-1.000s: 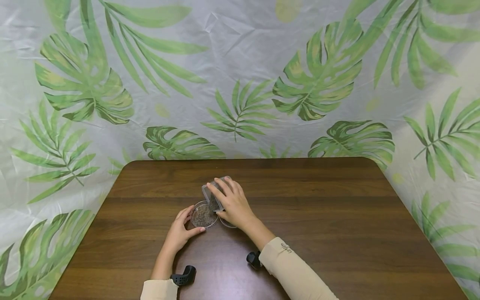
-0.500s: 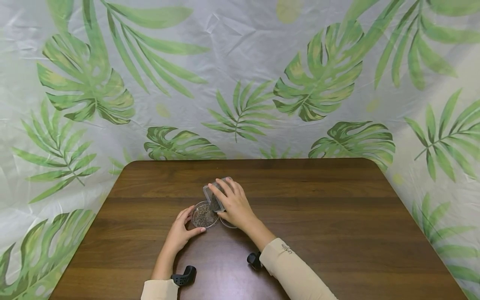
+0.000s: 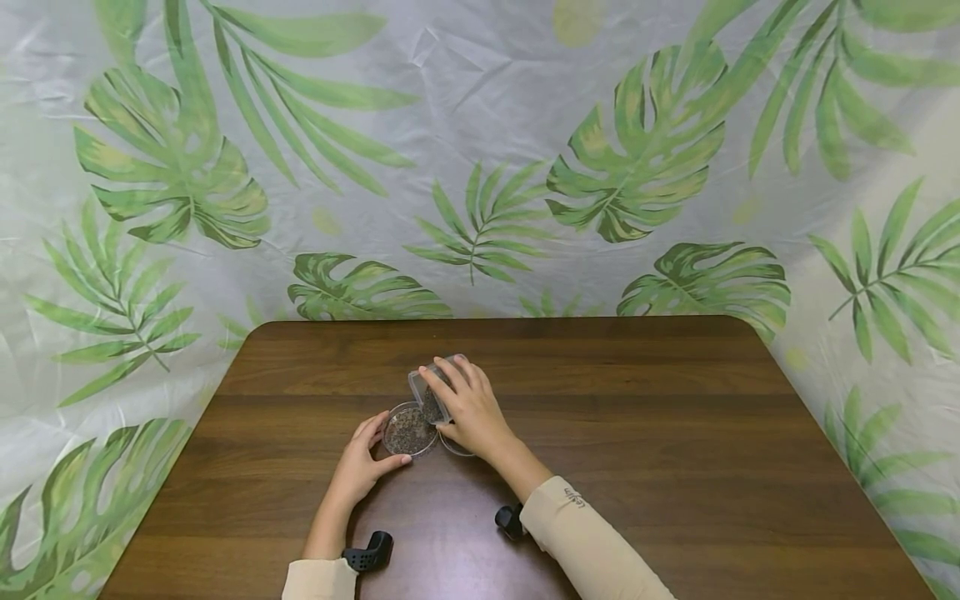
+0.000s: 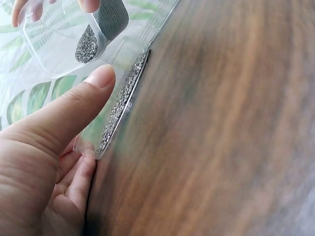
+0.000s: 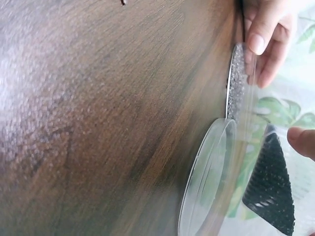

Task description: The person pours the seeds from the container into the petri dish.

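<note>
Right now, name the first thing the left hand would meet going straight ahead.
The left hand would likely push into the round dish of grit, which it curves around; depth is hard to judge.

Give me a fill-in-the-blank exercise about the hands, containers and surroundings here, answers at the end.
1. The right hand holds a tilted container, while the ____ hand touches a round dish.
2. Of the dish and the clear round piece beside it, only the ____ contains granules.
3. The tabletop is ____ in color.
4. Leaves printed on the backdrop are ____.

Missing words: left; dish; brown; green.
</note>
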`<state>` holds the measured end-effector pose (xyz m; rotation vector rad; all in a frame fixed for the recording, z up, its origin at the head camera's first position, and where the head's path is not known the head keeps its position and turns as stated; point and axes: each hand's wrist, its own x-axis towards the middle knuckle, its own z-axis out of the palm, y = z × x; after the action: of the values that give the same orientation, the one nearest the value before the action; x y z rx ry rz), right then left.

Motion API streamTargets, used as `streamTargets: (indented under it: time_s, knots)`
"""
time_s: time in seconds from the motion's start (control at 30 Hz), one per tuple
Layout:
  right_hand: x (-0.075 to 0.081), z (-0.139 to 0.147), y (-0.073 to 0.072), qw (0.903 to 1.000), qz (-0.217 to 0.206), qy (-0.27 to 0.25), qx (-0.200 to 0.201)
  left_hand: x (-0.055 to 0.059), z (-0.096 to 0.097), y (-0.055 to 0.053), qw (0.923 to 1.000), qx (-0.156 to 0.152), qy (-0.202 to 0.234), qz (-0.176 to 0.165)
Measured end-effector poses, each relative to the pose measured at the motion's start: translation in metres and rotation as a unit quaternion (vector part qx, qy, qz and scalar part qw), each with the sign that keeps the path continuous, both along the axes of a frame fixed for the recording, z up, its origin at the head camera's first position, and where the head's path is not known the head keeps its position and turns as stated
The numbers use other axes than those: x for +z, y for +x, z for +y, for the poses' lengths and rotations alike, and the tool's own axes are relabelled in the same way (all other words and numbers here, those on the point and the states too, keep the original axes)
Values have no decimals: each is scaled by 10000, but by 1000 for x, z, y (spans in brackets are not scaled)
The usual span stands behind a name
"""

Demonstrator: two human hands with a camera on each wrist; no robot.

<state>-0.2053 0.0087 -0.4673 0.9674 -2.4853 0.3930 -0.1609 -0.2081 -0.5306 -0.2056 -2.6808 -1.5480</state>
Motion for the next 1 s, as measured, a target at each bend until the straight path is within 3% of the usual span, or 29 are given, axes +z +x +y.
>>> streamTargets:
  time_s: [0.33,0.7,1.0]
  knots:
    - [-1,1,-1,9998,-78,-197,-45,1,0,0,9999,16,64,119]
    - [-7,6,-2,9943,-578,-851,-288,0,1,-1,9999,20,13,146]
    - [-11,14,-3,9738,-1199,-1885,-431,0,1,-1,9999,31,1,123]
